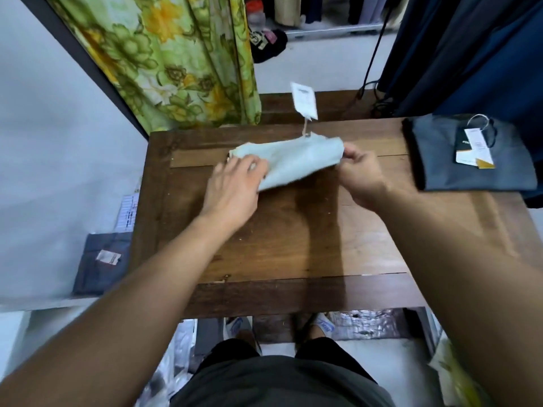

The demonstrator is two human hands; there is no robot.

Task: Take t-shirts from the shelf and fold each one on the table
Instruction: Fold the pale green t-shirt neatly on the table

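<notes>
A pale mint t-shirt (291, 161), folded small, is at the far middle of the brown wooden table (293, 245), partly lifted. Its white tag (304, 99) sticks up on a string behind it. My left hand (235, 183) grips the shirt's left end, fingers curled over the cloth. My right hand (360, 171) pinches the right end. A folded dark grey t-shirt (467, 160) with a white, black and gold tag lies at the table's far right corner.
A green floral curtain (176, 60) hangs behind the table on the left. Dark blue garments (476, 51) hang at the back right. A grey folded garment (101, 262) lies low on the left, beside the table. Plastic bags lie on the floor under the table.
</notes>
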